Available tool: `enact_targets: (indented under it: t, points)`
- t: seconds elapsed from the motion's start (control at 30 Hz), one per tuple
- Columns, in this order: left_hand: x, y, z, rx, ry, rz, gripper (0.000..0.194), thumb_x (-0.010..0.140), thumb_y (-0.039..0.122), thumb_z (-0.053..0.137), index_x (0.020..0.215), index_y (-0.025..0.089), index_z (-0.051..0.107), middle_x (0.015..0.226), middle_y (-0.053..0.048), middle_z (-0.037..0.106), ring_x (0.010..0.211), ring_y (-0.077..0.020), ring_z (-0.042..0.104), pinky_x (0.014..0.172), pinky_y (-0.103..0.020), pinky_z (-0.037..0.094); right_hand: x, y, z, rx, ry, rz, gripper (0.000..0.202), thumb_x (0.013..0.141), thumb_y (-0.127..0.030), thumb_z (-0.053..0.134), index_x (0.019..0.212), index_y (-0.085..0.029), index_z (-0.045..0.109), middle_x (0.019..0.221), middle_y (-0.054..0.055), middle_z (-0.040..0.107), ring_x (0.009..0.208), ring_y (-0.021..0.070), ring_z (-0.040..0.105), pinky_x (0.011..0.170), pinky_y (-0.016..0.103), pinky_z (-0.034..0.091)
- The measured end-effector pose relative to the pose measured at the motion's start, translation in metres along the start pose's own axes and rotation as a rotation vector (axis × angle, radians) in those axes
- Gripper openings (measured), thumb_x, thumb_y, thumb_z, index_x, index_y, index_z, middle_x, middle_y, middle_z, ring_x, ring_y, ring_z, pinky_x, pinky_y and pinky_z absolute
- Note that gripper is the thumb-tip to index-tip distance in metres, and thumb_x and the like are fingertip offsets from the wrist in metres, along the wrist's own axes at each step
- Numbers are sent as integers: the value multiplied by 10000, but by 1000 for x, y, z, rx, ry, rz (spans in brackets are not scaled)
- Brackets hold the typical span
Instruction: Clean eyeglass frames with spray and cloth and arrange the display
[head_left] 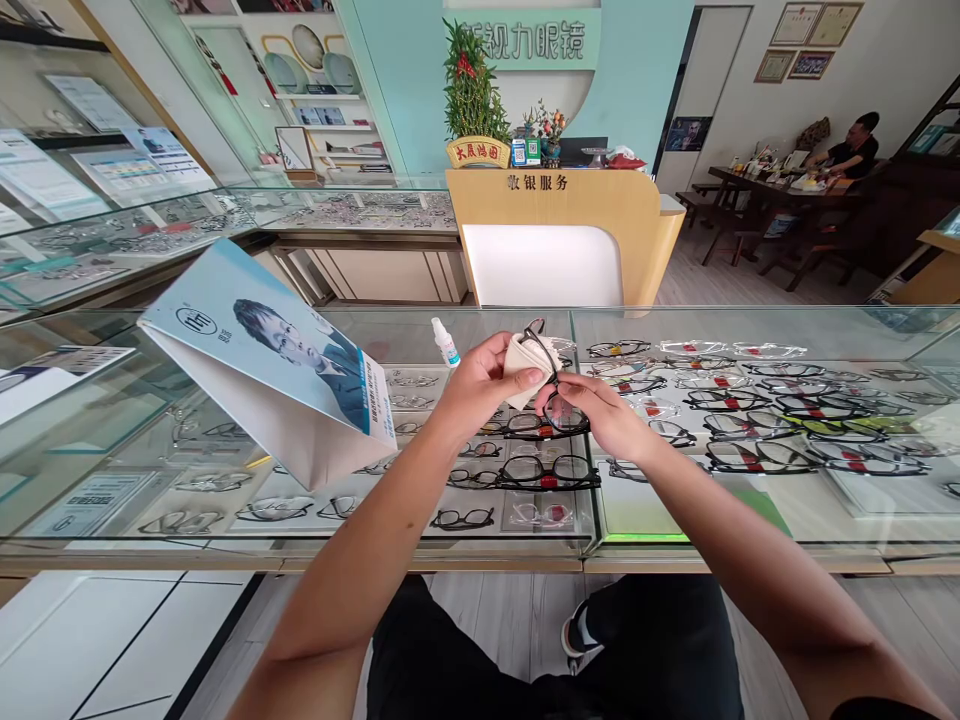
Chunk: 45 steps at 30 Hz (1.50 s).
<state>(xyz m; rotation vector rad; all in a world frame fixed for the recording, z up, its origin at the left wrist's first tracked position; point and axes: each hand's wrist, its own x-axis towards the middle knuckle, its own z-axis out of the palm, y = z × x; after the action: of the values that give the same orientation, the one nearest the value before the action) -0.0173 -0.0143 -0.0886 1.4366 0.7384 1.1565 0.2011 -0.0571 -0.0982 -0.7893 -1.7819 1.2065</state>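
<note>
So this is an optician's shop, with a wood-fronted reception desk at the back, a person sitting at a table off to the far right, and a glass-topped display worktop right in front of the wearer. Rows of display frames sit under the glass.

The action's all up in the air above that glass: dark-framed glasses, held between both hands. The left hand is clamped on a pale cloth, thumb on top, with the cloth bunched around one lens. The right hand has the frame pinched further along, so the two hands are pretty much together. Can't make out exactly where every fingertip lands.

Looks to me like the lens-wiping step. A spray bottle is on the worktop just past the left hand, and a big folded sign is over to the left.

IMO the next move calls for a steady right-hand grip and light thumb pressure, so the frame doesn't twist.
</note>
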Motion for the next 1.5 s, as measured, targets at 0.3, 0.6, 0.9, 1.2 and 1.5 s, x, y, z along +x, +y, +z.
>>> enact_targets:
  t: [0.3,0.6,0.9,1.2,1.5]
  points:
    - [-6,4,19,-6,-52,61,593,779,543,1044,1039,238,607,690,44,709,547,-164,651,618,-323,536,-3,-3,2,-22,-12,-3,450,1132,-556,508,916,-226,726,973,52,707,899,212,591,929,354,518]
    - [-13,-4,33,41,142,166,583,870,741,919,979,249,625,675,58,649,470,-111,523,510,-298,422,-5,1,9,-59,-13,-7,535,1159,-680,477,968,-258,743,981,59,699,936,247,578,939,389,479]
    - [-8,-11,23,94,248,185,622,901,834,829,898,225,703,769,5,646,693,-151,545,661,-296,459,-2,-3,5,-58,21,-31,418,1148,-511,484,953,-235,729,977,44,706,914,215,580,935,359,467]
    - [2,-10,8,-33,7,58,679,710,508,1086,1192,195,724,1030,-51,803,872,-185,715,787,-285,550,4,4,-3,34,62,8,356,1053,-422,500,861,-222,724,943,42,744,838,199,595,907,352,508]
    - [-7,-12,24,52,142,136,624,797,706,990,1011,207,682,786,20,721,567,-103,567,568,-255,470,1,2,5,25,15,7,364,1070,-458,539,891,-223,750,917,35,704,857,206,602,902,355,492]
